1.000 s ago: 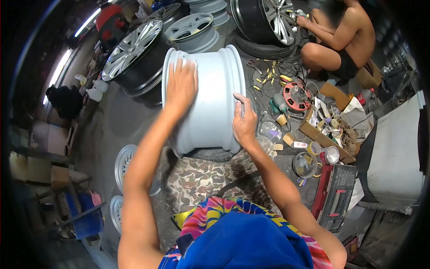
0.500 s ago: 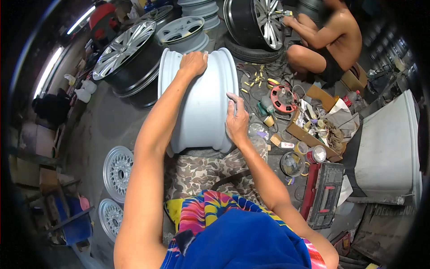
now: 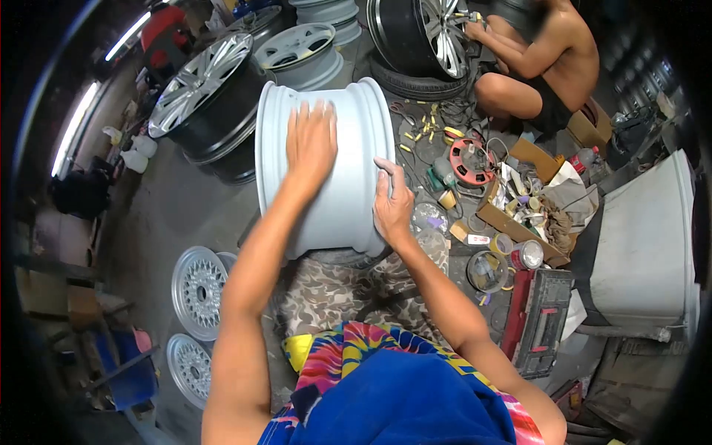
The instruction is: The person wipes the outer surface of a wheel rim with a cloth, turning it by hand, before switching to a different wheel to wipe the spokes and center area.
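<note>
A pale grey wheel rim (image 3: 345, 178) stands on its tread in front of me, its broad barrel facing up and toward me. My left hand (image 3: 311, 144) lies flat on the barrel's upper left, fingers stretched out and slightly blurred. Whether anything is under that palm is hidden. At the rim's right edge, my right hand (image 3: 393, 204) holds the lip, with thumb and forefinger showing and the other fingers partly hidden. Camouflage cloth (image 3: 348, 289) covers my lap just below the rim.
Silver multi-spoke wheels (image 3: 200, 89) lean at the left. Two mesh wheel faces (image 3: 200, 293) lie on the floor. To the right are a cardboard box (image 3: 519, 230) of supplies, a red cable reel (image 3: 472, 162) and a toolbox (image 3: 541, 322). Another person (image 3: 552, 59) crouches by a black-barrelled wheel (image 3: 404, 37).
My left hand has slid down the barrel toward me, its fingers going from curled over the top to stretched flat. My right hand keeps its place on the edge.
</note>
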Tool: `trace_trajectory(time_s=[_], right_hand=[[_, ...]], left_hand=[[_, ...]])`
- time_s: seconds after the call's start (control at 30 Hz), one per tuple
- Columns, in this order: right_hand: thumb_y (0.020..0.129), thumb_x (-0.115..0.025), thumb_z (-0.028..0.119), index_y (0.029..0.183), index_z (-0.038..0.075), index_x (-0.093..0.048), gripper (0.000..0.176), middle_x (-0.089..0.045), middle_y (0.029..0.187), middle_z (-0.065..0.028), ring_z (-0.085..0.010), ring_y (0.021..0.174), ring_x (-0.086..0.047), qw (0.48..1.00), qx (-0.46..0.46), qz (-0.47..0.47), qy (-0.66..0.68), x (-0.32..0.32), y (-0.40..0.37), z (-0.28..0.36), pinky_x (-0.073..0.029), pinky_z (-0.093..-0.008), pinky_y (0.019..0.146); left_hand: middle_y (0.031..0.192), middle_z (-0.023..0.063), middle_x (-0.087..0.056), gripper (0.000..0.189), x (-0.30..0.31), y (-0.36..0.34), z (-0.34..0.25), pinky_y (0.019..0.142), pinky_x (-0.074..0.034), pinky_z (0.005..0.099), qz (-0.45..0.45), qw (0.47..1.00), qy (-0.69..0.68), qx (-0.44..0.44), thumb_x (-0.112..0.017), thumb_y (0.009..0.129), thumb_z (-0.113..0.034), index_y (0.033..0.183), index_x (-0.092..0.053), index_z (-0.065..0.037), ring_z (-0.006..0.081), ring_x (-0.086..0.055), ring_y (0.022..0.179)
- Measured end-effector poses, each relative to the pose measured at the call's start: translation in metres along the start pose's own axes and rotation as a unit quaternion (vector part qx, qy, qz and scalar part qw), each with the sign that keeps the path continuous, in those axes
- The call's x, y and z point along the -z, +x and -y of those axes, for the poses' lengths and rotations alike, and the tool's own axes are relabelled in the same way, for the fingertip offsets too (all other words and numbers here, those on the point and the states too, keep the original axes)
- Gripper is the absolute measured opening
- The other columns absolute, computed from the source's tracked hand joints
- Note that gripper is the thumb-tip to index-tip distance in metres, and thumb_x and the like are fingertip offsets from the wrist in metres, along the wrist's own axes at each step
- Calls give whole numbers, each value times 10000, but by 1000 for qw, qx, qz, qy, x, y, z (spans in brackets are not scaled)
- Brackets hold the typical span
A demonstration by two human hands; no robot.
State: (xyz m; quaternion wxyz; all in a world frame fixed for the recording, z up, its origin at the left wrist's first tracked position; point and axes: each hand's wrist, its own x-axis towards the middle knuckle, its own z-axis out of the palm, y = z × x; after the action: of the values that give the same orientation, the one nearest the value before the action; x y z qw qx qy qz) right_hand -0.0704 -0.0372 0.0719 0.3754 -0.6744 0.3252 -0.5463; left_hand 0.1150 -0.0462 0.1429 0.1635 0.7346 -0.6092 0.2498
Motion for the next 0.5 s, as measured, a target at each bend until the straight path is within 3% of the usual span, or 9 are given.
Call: trace_trajectory(time_s=[0.03,0.1,0.2,0.23,0.3,0.4,0.43,0.5], right_hand=[[1042,-511,107,1258,46,-609,245,-710,1106,-223,-427,1012,-697,1000,0,-3,1,-1,-1,0,-542,-471,845],[1042,-517,121,1260,61,-610,244,-714,1080,-217,-411,979,-707,1000,0,-7,-1,1,1,-1,-539,-454,826],[1044,-516,129,1257,63,-611,242,-718,1056,-210,-408,958,-709,999,-48,10,12,4,0,-2,-537,-449,815],[1044,-516,129,1257,63,-611,242,-718,1056,-210,-408,958,-709,999,-49,10,17,2,-2,-2,-537,-449,815],[1055,-512,116,1238,33,-623,230,-721,1066,-184,-317,979,-722,1000,-28,-4,4,1,-4,-5,-535,-395,865],[1050,-522,109,1205,34,-633,204,-719,1052,-175,-305,974,-722,1000,-14,-22,17,-4,-4,-14,-534,-397,865],[1031,-536,97,1203,49,-627,201,-723,1049,-191,-385,973,-717,1000,-15,-18,20,-2,-3,-14,-543,-445,829],[1024,-541,92,1199,48,-625,199,-714,1075,-197,-384,1004,-705,1000,-16,-14,21,-1,-1,-10,-536,-440,851]], left_hand=[[1304,213,-659,437,-26,32,16,1108,-387,546,3,1000,-8,10,-388,1070,-265,1264,-673,2,429,-570,1265],[1194,253,-690,476,-36,93,13,1066,-428,538,258,957,-75,112,-397,1059,-317,1226,-683,26,473,-619,1163],[1135,281,-695,492,-44,96,-8,1035,-454,535,224,964,-90,112,-405,1050,-338,1197,-691,35,501,-640,1092],[1184,289,-678,494,-36,74,-16,1072,-430,534,119,982,-137,55,-397,1055,-335,1237,-680,27,483,-621,1157],[1358,219,-626,410,-30,11,-39,1162,-339,547,-47,991,-121,-14,-429,1060,-215,1348,-620,5,427,-520,1332],[1515,141,-530,453,-1,-80,-71,1206,-234,582,-39,989,-142,-10,-523,1023,-184,1449,-556,-32,391,-380,1474],[1504,144,-539,448,-2,-79,-72,1204,-240,580,-44,989,-138,-12,-526,1022,-179,1444,-561,-34,391,-392,1466],[1474,143,-566,425,-3,-64,-73,1195,-261,575,-58,990,-130,-9,-521,1027,-180,1423,-580,-38,389,-425,1441]])
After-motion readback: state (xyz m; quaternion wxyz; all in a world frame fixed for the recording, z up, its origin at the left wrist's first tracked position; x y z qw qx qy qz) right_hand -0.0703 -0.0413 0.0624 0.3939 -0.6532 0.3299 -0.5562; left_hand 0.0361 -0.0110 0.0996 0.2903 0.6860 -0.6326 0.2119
